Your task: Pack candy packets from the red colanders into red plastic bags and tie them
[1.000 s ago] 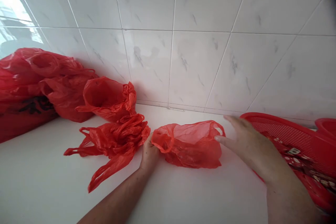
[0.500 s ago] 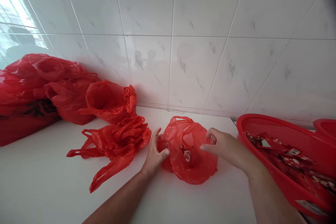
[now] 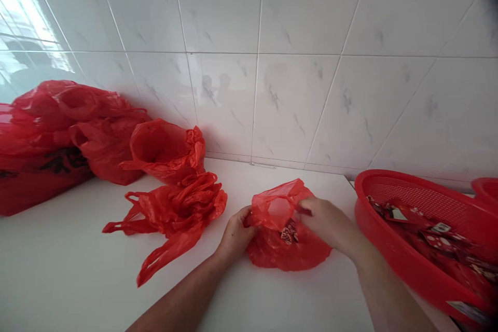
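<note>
A small red plastic bag (image 3: 288,249) lies on the white counter (image 3: 70,280) in front of me, with a small patterned packet (image 3: 288,235) showing inside it. My left hand (image 3: 235,233) grips the bag's left edge with its fingers closed. My right hand (image 3: 330,225) pinches the bag's upper rim from the right, holding the mouth up.
A heap of loose red bags (image 3: 175,212) lies left of my hands. Fuller red bags (image 3: 58,140) and an upright open-mouthed red bag (image 3: 163,148) stand against the tiled wall. A red plastic basket (image 3: 412,264) with several patterned packets sits at the right edge.
My right hand came in from the right and took hold of the bag. Both hands then gathered the bag's mouth, and the bag has bunched up from flat to a raised opening.
</note>
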